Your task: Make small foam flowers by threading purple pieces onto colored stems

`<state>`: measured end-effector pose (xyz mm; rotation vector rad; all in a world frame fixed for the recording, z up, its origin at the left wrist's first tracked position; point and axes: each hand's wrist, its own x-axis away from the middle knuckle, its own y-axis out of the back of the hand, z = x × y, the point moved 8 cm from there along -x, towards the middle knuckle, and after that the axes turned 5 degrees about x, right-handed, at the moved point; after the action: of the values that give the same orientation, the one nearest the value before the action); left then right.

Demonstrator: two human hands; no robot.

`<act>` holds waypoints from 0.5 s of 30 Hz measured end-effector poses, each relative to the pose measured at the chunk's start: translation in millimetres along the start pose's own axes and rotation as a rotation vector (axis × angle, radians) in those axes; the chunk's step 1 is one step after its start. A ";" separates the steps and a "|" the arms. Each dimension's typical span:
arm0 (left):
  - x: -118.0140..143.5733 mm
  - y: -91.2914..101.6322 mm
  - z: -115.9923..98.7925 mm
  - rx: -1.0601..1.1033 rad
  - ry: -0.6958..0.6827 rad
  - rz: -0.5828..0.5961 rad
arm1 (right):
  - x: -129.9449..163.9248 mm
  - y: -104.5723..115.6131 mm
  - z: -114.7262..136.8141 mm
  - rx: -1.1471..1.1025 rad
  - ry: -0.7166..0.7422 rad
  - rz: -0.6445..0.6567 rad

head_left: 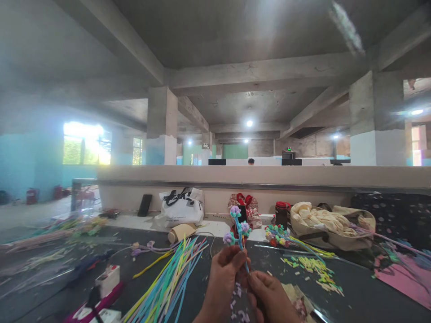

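Branched purple-and-blue craft flower spray (239,229), blue stem (247,266) clamped in fingers of left hand (226,269) and right hand (269,289), blooms (235,211) above them, appears light, bendable, crushable: grip stem only.

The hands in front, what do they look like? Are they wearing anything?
The left hand and right hand are bare people's hands with rounded fingertips. No gloves, rings, bracelets or sleeves show; the picture's bottom edge cuts off the arms.
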<state>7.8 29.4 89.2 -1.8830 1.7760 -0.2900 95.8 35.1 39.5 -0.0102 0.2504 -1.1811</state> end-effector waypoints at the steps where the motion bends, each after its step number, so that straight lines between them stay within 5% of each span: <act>1: 0.2 -0.2 0.7 -0.018 -0.001 0.007 | -0.1 1.7 0.8 0.004 -0.006 -0.024; 7: 0.7 -0.8 7.8 -0.134 0.013 0.026 | 2.4 9.0 22.0 0.093 0.113 -0.115; 15: 3.0 2.7 20.7 -0.082 0.019 0.002 | 4.1 21.3 17.8 0.168 0.128 -0.145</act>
<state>16.1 31.2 69.9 -1.9410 1.8278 -0.2387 120.2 37.3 53.1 0.1978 0.2660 -1.3457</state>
